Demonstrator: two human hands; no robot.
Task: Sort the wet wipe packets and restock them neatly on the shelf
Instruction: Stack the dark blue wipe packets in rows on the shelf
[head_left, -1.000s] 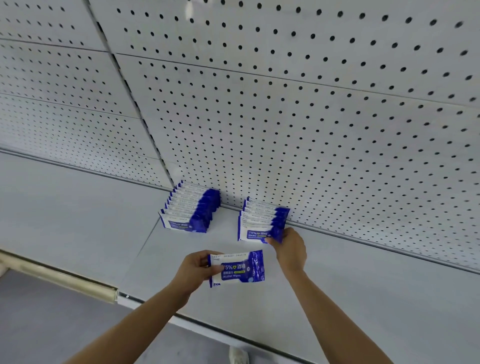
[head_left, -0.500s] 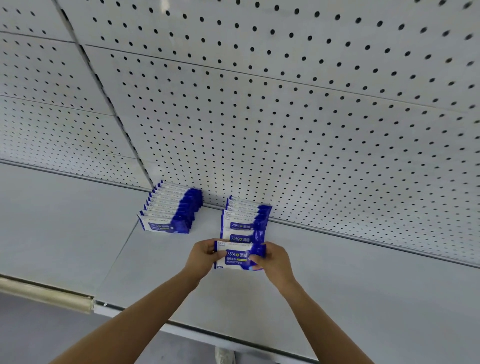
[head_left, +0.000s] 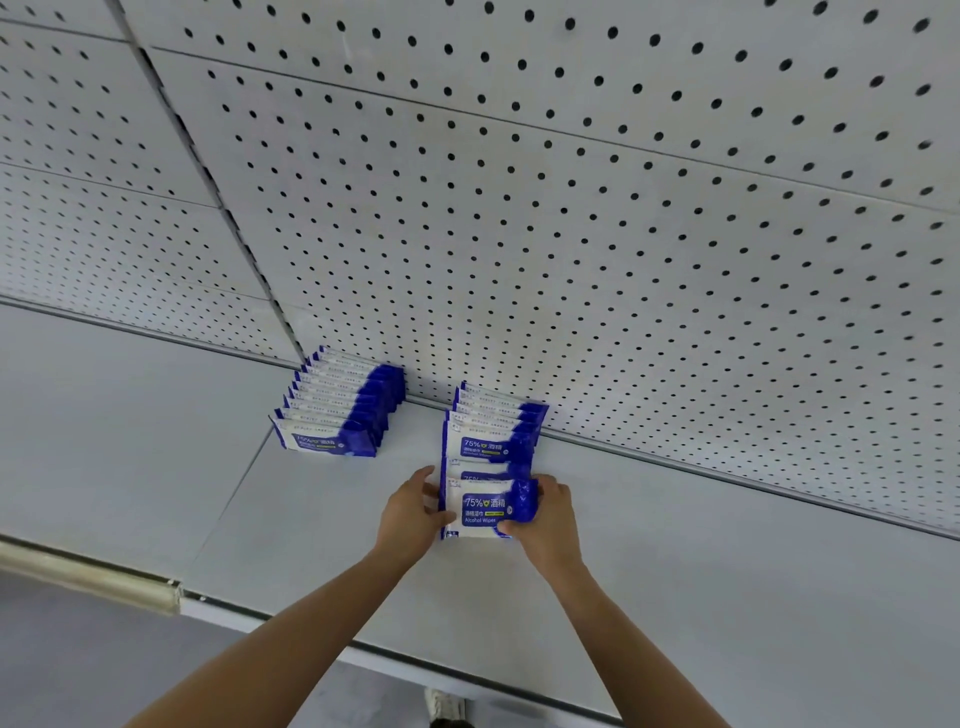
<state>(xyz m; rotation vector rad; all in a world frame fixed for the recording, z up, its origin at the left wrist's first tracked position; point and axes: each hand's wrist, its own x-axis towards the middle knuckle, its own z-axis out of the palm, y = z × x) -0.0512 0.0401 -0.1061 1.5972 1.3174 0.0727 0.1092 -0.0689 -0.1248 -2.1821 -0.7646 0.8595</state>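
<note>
Both hands, left hand (head_left: 410, 512) and right hand (head_left: 550, 519), pinch the packet's (head_left: 485, 509) short ends, its long axis parallel to the shelf's (head_left: 727, 571) front edge, just before the right-hand row (head_left: 493, 431).

A pale grey pegboard back wall (head_left: 571, 218) rises at the far side, dotted with dark holes; a dark vertical seam (head_left: 218, 208) divides its panels at left; grey floor (head_left: 104, 675) lies near, lower left.
</note>
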